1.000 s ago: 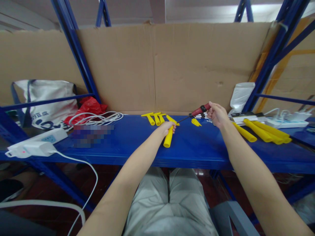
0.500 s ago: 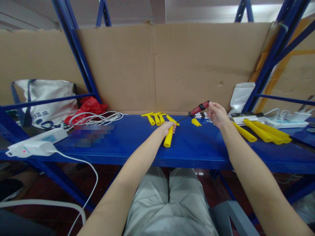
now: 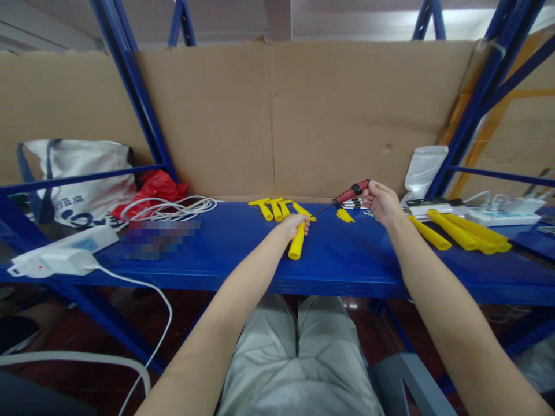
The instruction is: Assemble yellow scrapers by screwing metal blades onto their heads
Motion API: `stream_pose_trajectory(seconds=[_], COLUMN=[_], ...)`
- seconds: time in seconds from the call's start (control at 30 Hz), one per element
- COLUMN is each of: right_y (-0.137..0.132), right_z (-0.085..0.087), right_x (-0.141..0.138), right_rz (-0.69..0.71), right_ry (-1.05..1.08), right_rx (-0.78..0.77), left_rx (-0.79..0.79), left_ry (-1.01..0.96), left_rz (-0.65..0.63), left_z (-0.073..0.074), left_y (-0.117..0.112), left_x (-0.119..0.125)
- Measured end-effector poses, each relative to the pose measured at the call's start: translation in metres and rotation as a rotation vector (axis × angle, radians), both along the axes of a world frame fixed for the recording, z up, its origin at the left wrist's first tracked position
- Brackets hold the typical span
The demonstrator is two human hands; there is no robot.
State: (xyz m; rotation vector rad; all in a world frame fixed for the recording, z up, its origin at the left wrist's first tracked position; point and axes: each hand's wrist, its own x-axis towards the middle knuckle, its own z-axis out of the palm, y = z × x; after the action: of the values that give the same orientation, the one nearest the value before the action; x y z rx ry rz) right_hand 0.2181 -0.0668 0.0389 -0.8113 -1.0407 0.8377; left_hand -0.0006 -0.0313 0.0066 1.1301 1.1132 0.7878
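My left hand (image 3: 298, 226) is wrapped round a yellow tube-shaped handle (image 3: 295, 248) that lies on the blue shelf top, with a yellow crosspiece showing beyond the fingers. In my right hand (image 3: 382, 200), the fingertips pinch the back end of a red and black screwdriver (image 3: 351, 192). Its thin shaft slants down and left to the yellow piece at my left hand; the contact of the tip is too small to make out. Several yellow T-shaped pieces (image 3: 265, 211) lie just behind my left hand. Between the hands rests a small heap of yellow parts (image 3: 346, 215).
Several yellow tubes (image 3: 459, 231) lie on the right, before a white power strip (image 3: 503, 216). White coiled cable (image 3: 173, 208), a red plastic bag (image 3: 158, 188), a cloth bag (image 3: 87, 179) and another power strip (image 3: 65, 254) occupy the left. A cardboard wall (image 3: 338, 115) closes the back.
Fingers of my right hand have shifted very slightly at the screwdriver's end. My left hand and the yellow piece stay in place.
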Motion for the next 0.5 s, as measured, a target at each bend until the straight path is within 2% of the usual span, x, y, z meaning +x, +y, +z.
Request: stream_pose_trajectory(seconds=[0.1, 0.3, 0.5], right_y=[0.0001, 0.004, 0.0015], right_z=[-0.0003, -0.004, -0.0038], right_x=[-0.0013, -0.0013, -0.0021], right_rz=[-0.013, -0.155, -0.132], right_ry=[-0.009, -0.006, -0.003], right_rx=[0.011, 0.036, 0.011], left_rx=[-0.006, 0.002, 0.012], left_ry=[0.003, 0.001, 0.031], left_rz=[-0.002, -0.014, -0.016], left_z=[-0.0003, 0.0004, 0.0028], left_y=[0.001, -0.0004, -0.0047], left_x=[-0.0001, 0.0006, 0.001])
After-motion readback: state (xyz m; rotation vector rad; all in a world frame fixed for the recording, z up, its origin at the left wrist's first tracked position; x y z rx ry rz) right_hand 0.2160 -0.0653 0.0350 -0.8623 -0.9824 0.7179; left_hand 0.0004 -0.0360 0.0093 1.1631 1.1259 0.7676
